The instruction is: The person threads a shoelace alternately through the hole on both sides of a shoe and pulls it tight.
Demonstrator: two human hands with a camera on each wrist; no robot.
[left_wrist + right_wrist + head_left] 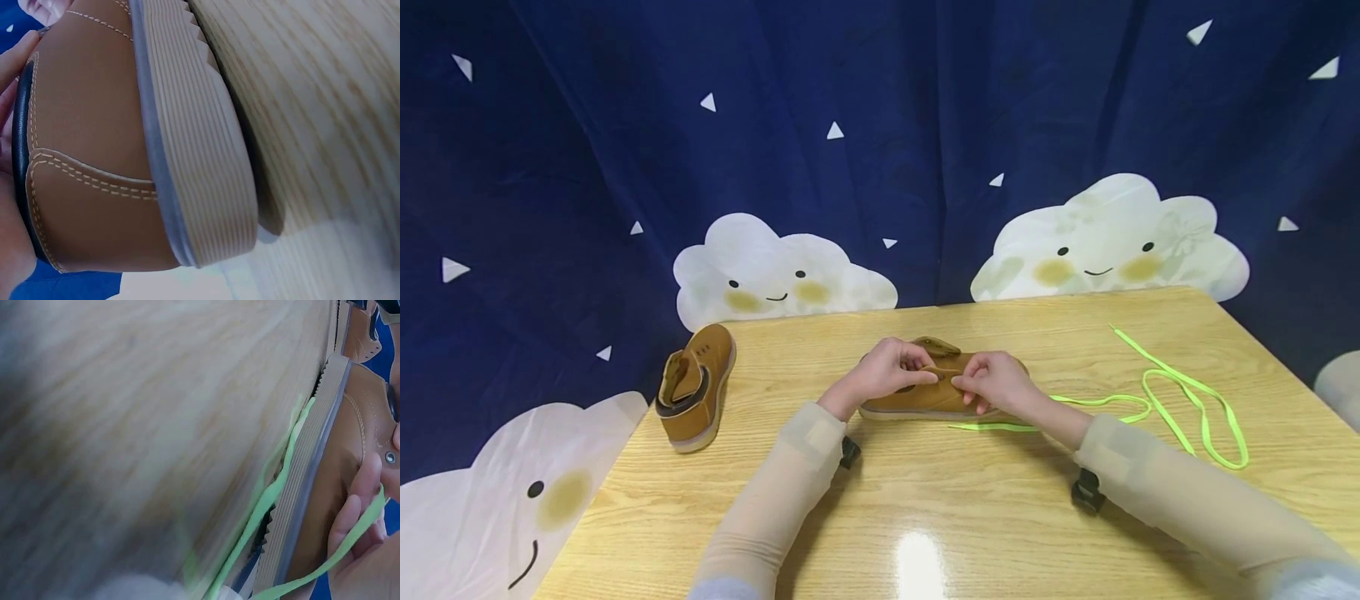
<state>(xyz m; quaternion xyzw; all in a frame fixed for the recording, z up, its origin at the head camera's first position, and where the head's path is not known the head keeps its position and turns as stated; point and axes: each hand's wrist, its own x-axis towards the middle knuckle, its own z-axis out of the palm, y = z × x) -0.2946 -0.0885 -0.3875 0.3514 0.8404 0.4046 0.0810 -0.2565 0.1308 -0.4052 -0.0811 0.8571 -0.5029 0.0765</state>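
Touching one shoe (pixel 917 402) are fingers (pixel 927 378) of two hands (pixel 997 381), another shoe (pixel 718 363) apart.

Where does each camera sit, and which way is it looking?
Head: on the person's head, looking forward and down at a brown shoe on the table; left hand, right hand and sleeves show.
Left wrist: worn there, facing the shoe's side; part of the left hand shows, left edge.
Right wrist: worn there, facing the shoe and green lace; the right hand shows, lower right.
Head and right wrist views both show the lace.
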